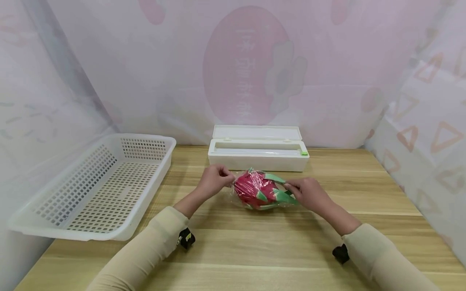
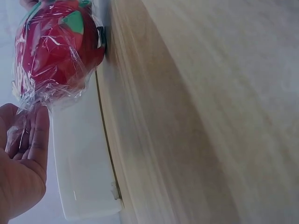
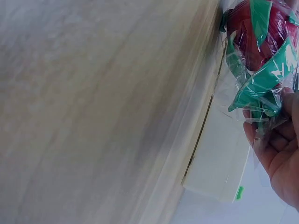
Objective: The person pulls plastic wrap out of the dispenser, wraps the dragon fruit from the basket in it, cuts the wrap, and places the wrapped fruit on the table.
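Observation:
A red dragon fruit (image 1: 255, 189) with green leaf tips, wrapped in clear plastic film (image 2: 56, 91), is held between both hands over the wooden table. At its left end my left hand (image 1: 217, 180) pinches the gathered film; the left wrist view shows the film bunched between thumb and fingers. My right hand (image 1: 309, 195) grips the film at the leafy end, close against the green tips (image 3: 264, 77). Part of that grip is hidden behind film and leaves in the right wrist view.
Behind the fruit stands a white cling film box (image 1: 258, 161) with its lid raised, a roll inside and a green slider (image 1: 304, 153) at its right end. To the left sits a white perforated plastic basket (image 1: 145, 202). Patterned cloth (image 1: 174, 81) walls in the wooden table (image 1: 262, 250).

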`<state>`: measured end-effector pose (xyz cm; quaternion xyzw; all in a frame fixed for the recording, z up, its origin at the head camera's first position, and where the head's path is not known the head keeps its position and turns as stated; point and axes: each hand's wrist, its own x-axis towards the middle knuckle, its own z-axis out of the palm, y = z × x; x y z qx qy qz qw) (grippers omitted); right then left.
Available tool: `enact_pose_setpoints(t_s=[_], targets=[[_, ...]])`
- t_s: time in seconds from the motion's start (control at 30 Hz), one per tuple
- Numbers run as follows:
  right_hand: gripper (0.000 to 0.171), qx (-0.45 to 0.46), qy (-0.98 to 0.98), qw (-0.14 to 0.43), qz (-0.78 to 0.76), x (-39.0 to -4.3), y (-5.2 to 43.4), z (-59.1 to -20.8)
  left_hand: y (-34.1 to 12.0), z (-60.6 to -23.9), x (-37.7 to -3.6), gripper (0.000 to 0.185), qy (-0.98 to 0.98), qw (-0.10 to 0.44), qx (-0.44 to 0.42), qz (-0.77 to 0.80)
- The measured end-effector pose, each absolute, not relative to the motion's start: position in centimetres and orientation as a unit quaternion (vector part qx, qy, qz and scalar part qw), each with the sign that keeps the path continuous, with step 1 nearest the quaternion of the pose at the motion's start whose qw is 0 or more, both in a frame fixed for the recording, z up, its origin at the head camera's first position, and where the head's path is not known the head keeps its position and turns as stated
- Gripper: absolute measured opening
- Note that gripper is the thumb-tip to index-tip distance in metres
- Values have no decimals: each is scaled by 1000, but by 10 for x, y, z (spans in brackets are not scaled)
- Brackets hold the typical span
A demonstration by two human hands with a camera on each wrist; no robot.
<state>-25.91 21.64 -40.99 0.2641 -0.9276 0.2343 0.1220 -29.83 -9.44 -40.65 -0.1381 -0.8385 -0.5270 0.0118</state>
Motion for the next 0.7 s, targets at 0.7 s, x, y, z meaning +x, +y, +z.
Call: enact_pose_setpoints(t_s=[0.7], targets=[[20,206,-930,46,302,-272,223,-413,-86,-398,-304,20,-872,-11,-230,-432]])
